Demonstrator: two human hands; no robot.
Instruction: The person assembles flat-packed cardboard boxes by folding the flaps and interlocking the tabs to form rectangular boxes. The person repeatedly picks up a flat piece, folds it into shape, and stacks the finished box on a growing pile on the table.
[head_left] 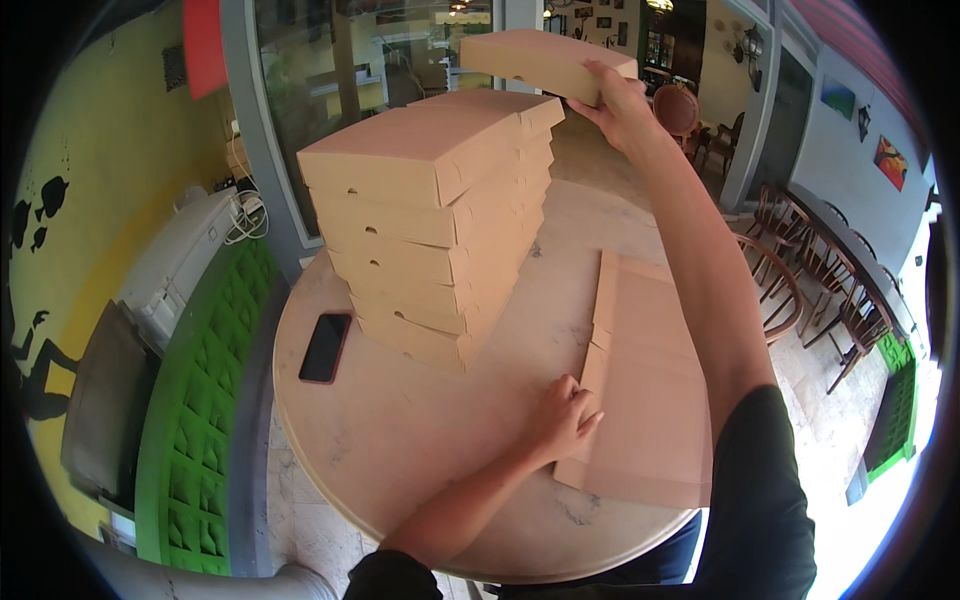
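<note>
Two stacks of folded brown cardboard boxes stand close together on the round table, the near stack point(400, 235) in front of the rear stack point(535, 165). At the far side my right hand point(615, 105) grips the right end of another closed cardboard box point(545, 58), thumb below and fingers on top. This box is beside and behind the rear stack's top; whether they touch I cannot tell. My left hand point(568, 422), fingers curled in, rests at the left edge of a flat, creased cardboard blank point(645, 400). Nothing shows inside that hand.
A phone point(325, 348) lies on the round table point(430, 440), left of the stacks. Green lattice blocks point(205, 420) and a white appliance point(185, 255) line the left wall. Wooden chairs point(780, 280) and a long dark table point(850, 255) stand at the right. Behind is an open doorway.
</note>
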